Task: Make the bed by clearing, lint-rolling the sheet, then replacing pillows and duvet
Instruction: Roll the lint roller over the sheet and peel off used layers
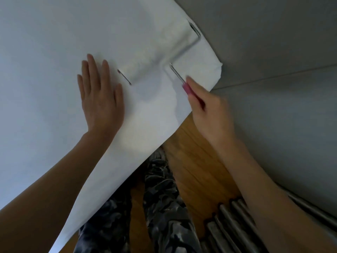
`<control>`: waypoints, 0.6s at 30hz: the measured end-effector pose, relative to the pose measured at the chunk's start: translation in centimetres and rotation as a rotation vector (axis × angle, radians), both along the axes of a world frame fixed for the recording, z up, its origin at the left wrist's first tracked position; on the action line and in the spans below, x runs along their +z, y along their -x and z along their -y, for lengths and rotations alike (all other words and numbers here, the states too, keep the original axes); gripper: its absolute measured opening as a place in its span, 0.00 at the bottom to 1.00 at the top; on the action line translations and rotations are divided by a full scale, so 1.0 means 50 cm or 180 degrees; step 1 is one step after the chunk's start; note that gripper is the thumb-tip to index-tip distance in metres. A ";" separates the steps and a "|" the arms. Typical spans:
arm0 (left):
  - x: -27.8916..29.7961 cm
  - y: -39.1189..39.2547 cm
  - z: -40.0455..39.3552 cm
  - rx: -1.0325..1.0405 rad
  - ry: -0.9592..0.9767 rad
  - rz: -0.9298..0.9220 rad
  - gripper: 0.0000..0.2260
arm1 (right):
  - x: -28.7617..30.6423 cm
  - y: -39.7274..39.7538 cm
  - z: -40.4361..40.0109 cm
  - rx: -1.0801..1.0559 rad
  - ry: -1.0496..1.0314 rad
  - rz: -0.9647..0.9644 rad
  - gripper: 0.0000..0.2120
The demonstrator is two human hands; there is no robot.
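The right hand grips the pink handle of the lint roller; its white roll lies on the sheet just beyond the fingers. The left hand presses flat beside the roll, fingers straight. Clearing looks done, rolling is underway; pillows and duvet, unseen, remain.

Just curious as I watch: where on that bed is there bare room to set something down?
The white sheet lies bare left of and above the flat left hand. It is crowded near the corner, between that hand, the lint roller and the right hand gripping its pink handle.
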State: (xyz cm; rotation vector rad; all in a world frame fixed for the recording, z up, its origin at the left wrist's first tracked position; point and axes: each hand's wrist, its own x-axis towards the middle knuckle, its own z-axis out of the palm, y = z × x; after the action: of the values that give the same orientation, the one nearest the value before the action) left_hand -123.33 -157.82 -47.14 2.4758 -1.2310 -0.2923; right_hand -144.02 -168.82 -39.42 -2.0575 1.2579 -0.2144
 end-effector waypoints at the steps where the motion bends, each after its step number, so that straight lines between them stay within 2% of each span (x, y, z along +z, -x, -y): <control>1: -0.006 0.004 0.005 0.0006 -0.0026 0.0015 0.23 | 0.005 -0.040 0.032 -0.0011 -0.0124 0.0023 0.18; 4: -0.026 0.010 0.011 0.0020 -0.0141 0.0149 0.24 | 0.007 -0.122 0.099 0.0224 -0.0106 -0.0419 0.19; 7: -0.034 0.009 0.012 0.0029 -0.0199 0.0237 0.24 | -0.016 -0.116 0.094 0.0389 0.0051 -0.0740 0.20; 10: -0.031 0.002 0.008 -0.0056 -0.0239 0.0223 0.23 | -0.036 -0.036 0.044 0.0281 0.0247 -0.0571 0.18; 13: -0.026 -0.003 0.009 -0.0143 -0.0226 0.0230 0.23 | -0.036 0.078 -0.006 0.0303 0.0481 -0.0729 0.18; 18: -0.020 -0.002 0.009 -0.0136 -0.0238 0.0222 0.24 | 0.011 0.259 -0.064 0.0343 0.0196 -0.0988 0.21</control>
State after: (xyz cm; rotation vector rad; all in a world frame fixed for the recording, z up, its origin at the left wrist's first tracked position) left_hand -123.25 -158.26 -48.13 2.5452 -1.3253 -0.2699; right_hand -156.99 -165.64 -38.88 -2.2672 1.3290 0.1229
